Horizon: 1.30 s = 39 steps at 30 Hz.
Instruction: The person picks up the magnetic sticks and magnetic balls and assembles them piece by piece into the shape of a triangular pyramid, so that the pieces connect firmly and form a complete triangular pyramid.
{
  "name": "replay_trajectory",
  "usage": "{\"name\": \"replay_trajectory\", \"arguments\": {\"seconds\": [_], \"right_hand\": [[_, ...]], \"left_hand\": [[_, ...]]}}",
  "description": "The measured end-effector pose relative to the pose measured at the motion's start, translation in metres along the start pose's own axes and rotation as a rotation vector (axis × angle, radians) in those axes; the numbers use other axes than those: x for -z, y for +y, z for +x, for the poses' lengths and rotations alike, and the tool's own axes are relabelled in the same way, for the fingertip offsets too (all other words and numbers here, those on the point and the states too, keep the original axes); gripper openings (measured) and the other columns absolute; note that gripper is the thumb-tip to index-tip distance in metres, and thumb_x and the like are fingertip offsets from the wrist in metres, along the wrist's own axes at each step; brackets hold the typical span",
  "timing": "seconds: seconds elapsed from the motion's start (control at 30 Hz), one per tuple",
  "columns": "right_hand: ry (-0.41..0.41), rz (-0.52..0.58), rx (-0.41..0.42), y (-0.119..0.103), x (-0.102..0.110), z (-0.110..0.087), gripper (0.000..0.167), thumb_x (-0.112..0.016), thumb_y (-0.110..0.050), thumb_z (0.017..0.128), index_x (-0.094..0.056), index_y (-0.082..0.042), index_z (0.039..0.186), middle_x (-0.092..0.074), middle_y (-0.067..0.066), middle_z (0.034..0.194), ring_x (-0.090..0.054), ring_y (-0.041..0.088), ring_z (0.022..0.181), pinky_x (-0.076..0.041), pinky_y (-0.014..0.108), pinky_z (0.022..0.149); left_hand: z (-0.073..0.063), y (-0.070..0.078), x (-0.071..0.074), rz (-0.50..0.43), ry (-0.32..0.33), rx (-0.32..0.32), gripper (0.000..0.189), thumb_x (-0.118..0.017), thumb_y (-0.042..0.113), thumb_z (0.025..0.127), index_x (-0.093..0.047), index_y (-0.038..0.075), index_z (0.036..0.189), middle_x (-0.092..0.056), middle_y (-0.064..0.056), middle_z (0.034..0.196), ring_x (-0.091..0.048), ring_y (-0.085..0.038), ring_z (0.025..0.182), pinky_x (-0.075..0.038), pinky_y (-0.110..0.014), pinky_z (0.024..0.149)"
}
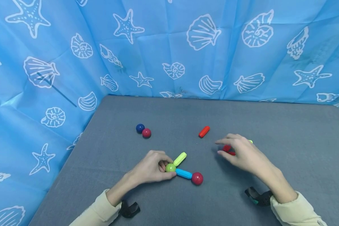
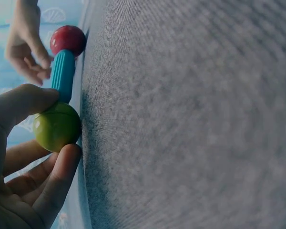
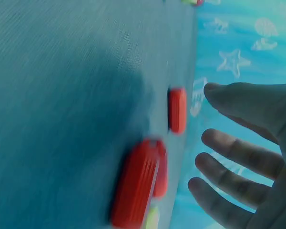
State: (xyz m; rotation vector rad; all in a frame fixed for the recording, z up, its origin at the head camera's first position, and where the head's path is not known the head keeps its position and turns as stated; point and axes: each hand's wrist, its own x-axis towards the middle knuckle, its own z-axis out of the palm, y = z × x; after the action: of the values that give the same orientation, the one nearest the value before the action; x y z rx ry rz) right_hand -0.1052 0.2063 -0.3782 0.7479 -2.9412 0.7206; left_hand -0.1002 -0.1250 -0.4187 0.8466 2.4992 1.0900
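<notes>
My left hand [image 1: 152,166] pinches a green ball [image 1: 170,168] between thumb and fingers, low over the grey table. From that ball a blue ridged rod [image 1: 184,173] runs to a red ball [image 1: 197,178], and a yellow-green rod [image 1: 180,159] points away toward the back. In the left wrist view the thumb lies where the blue rod [image 2: 63,76] meets the ball. Over to the right, my right hand [image 1: 243,152] hovers with fingers spread, holding nothing. Close by it lie red rods [image 3: 136,186], partly covered by the hand in the head view.
A dark blue ball [image 1: 140,128] and a crimson ball [image 1: 146,133] sit side by side at the back left. One red rod [image 1: 204,131] lies alone at back centre. A yellow-green piece [image 1: 250,141] peeks out behind the right hand. A blue curtain [image 1: 158,47] borders the table.
</notes>
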Motion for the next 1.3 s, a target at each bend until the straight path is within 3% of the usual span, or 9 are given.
{"name": "replay_trajectory", "arguments": {"seconds": [0.4,0.63,0.97,1.3], "right_hand": [[-0.061,-0.054,-0.138,0.030,0.001,-0.023,0.028,-0.087,-0.015,0.079,-0.079,-0.002,0.102,-0.075,0.016,0.103,-0.069,0.031,0.090,-0.056,0.052,0.074],[-0.077,-0.057,-0.137,0.035,-0.006,-0.023,0.024,-0.087,-0.011,0.078,-0.079,-0.003,0.098,-0.074,0.006,0.093,-0.061,0.019,0.080,-0.052,0.042,0.066],[-0.016,-0.049,-0.136,0.035,-0.012,-0.025,0.021,-0.089,-0.010,0.076,-0.079,-0.003,0.093,-0.076,0.006,0.090,-0.067,0.023,0.082,-0.056,0.046,0.069],[-0.025,0.030,-0.175,0.021,-0.010,-0.028,0.019,-0.085,-0.011,0.080,-0.079,-0.004,0.097,-0.073,-0.003,0.076,-0.053,0.000,0.062,-0.046,0.021,0.055]], "left_hand": [[0.001,0.000,-0.001,0.024,0.034,-0.022,0.024,-0.084,0.022,0.082,-0.080,0.008,0.102,-0.065,0.003,0.079,-0.058,0.000,0.065,-0.053,-0.016,0.057],[0.001,0.000,-0.002,0.030,0.059,-0.048,0.023,-0.085,0.021,0.080,-0.080,0.008,0.099,-0.066,0.003,0.077,-0.058,0.000,0.064,-0.053,-0.016,0.056],[0.001,-0.002,-0.003,0.027,0.070,-0.059,0.021,-0.085,0.021,0.080,-0.080,0.009,0.096,-0.066,0.003,0.076,-0.058,0.001,0.063,-0.053,-0.016,0.056],[-0.001,-0.003,-0.002,0.009,0.037,-0.018,0.023,-0.085,0.023,0.083,-0.079,0.008,0.100,-0.067,0.003,0.079,-0.058,0.001,0.065,-0.053,-0.016,0.057]]}}
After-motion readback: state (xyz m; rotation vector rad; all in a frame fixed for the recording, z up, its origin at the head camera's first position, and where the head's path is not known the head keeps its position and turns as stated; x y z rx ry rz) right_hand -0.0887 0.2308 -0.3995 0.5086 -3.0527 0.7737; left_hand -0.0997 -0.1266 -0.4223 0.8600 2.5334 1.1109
